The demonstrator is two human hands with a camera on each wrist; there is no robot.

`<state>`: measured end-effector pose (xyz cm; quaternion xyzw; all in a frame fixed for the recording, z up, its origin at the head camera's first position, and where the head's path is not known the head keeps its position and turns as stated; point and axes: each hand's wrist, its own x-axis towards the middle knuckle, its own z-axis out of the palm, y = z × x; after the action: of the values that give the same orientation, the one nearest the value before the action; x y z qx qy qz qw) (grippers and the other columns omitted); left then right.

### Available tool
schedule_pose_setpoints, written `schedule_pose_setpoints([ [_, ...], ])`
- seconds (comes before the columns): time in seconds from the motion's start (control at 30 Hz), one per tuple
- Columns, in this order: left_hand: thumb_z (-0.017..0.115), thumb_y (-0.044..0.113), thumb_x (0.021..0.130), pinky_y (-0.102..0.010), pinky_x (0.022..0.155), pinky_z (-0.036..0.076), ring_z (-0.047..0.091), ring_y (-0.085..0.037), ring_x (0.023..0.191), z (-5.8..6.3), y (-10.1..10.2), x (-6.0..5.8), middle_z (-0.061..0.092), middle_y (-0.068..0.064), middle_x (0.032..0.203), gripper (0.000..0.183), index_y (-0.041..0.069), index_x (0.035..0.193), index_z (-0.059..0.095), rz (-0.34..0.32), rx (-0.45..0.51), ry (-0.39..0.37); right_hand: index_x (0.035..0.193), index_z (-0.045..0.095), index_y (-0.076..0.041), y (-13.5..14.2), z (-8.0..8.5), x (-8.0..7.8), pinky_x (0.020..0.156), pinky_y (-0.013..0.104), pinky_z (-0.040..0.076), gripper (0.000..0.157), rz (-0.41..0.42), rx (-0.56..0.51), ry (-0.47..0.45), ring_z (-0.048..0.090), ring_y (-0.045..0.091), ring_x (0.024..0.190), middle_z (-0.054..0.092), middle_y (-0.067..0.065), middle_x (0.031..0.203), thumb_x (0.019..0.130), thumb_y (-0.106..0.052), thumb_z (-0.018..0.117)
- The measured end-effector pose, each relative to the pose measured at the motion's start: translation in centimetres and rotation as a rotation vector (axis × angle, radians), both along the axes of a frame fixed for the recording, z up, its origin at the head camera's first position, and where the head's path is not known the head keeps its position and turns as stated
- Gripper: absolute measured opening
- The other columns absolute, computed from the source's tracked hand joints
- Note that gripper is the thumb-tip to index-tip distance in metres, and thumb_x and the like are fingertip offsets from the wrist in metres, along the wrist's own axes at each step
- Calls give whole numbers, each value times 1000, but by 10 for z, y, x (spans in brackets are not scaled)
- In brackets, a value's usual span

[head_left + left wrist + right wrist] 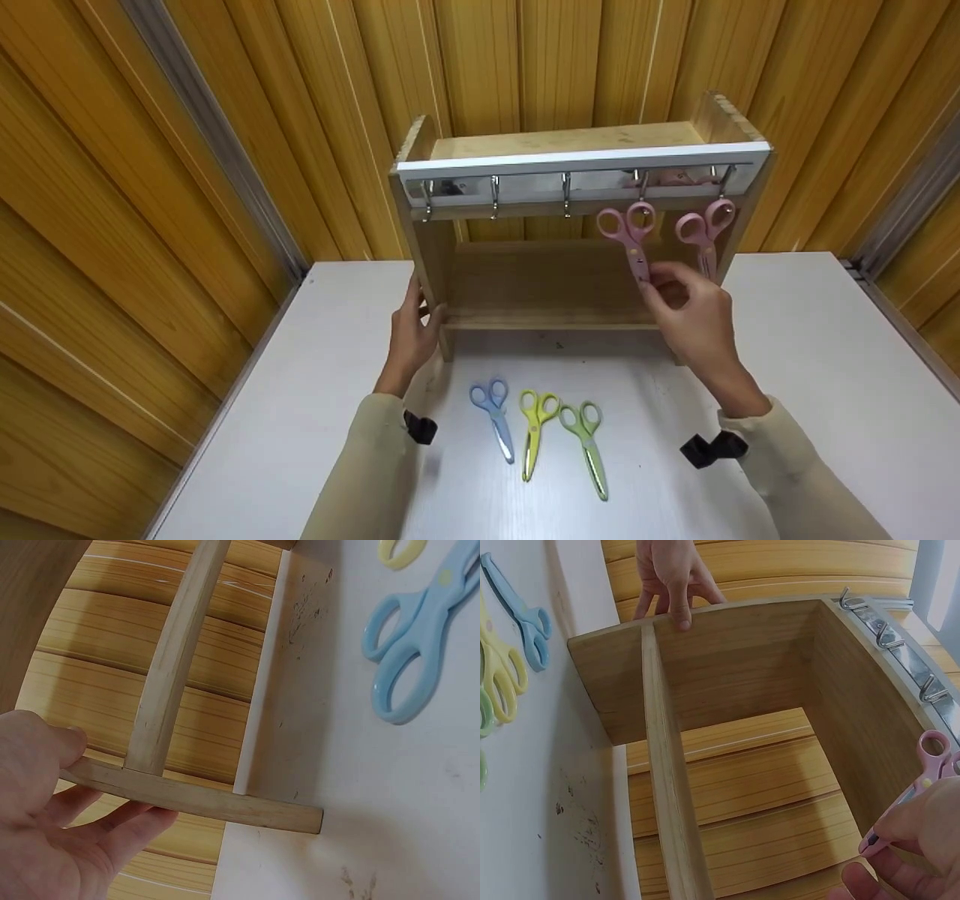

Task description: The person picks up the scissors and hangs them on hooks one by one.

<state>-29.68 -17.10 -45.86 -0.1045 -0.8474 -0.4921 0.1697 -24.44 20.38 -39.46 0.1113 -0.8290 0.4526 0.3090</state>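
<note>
My right hand (697, 319) pinches pink scissors (636, 255) by the blade end, handles up. One loop overlaps the fourth hook's tip; whether it bears on the hook I cannot tell. A second pair of pink scissors (697, 234) hangs at the rightmost hook, its lower part behind my hand. My left hand (45, 817) grips the left side panel of the wooden shelf (555, 281), thumb on the inner face, fingers outside. Metal hooks (567, 193) line the shelf's upper front strip.
On the white table (360, 300), in front of the shelf, lie blue scissors (496, 420), yellow scissors (534, 431) and green scissors (589, 446), blades towards me. Wood-patterned wall panels (480, 67) rise behind the shelf and at both sides.
</note>
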Motion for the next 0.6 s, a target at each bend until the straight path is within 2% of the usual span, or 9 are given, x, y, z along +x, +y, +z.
schedule_pose_setpoints([
  [0.23, 58, 3, 104, -46, 103, 54, 56, -36, 133, 0, 0, 0, 37, -11, 164, 79, 21, 167, 14, -1, 6, -3, 106, 75, -2, -1, -1, -1, 65, 14, 49, 14, 6, -7, 14, 63, 12, 75, 74, 7, 91, 92, -4, 75],
  [0.6, 57, 1, 103, -45, 102, 55, 57, -36, 133, -1, 0, 0, 36, -11, 164, 79, 20, 167, 14, -19, 21, 18, 107, 74, -2, 0, -1, -1, 66, 11, 49, 15, 13, 2, 9, 63, 10, 76, 74, 8, 91, 93, -5, 75],
])
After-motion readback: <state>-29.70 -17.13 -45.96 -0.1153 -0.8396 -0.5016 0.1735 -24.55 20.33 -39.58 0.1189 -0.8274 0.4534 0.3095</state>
